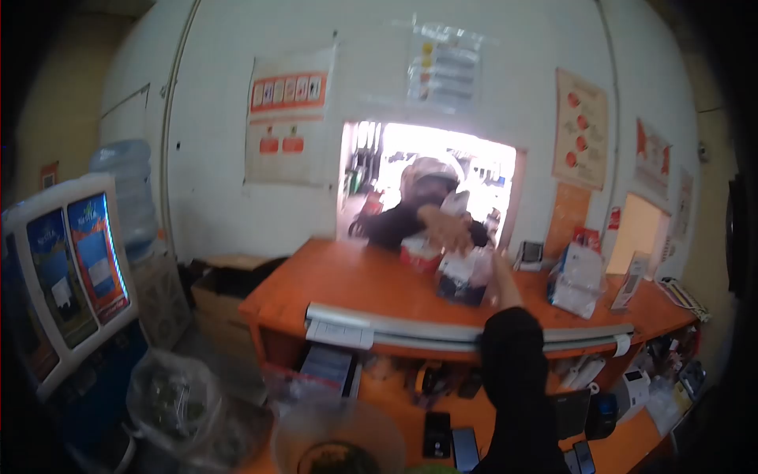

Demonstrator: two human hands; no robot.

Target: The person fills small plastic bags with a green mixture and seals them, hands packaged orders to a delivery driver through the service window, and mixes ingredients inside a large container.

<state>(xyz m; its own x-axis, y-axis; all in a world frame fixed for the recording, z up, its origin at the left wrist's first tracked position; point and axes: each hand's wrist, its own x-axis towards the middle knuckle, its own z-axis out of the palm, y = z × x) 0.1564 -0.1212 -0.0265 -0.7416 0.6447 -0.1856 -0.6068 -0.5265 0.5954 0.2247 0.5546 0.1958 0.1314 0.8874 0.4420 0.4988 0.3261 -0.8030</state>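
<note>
My right arm, in a black sleeve, stretches forward over the orange counter (355, 272). My right hand (500, 278) is against the right side of a clear plastic bag (476, 267) with a dark box-like item in its lower part. The fingers are blurred and partly hidden, so their grip does not show. Across the counter, a helmeted person (403, 221) in dark clothes leans in at the window, hands (446, 229) over the top of the bag. A red-and-white package (420, 251) sits just left of it. My left hand is out of view.
A white-and-clear bag (576, 276) and a small dark device (530, 254) stand on the counter's right. Below lie phones (437, 434) and a translucent tub (338, 434). A lit display cabinet (71, 268) and a clear bag of greens (174, 399) are at left.
</note>
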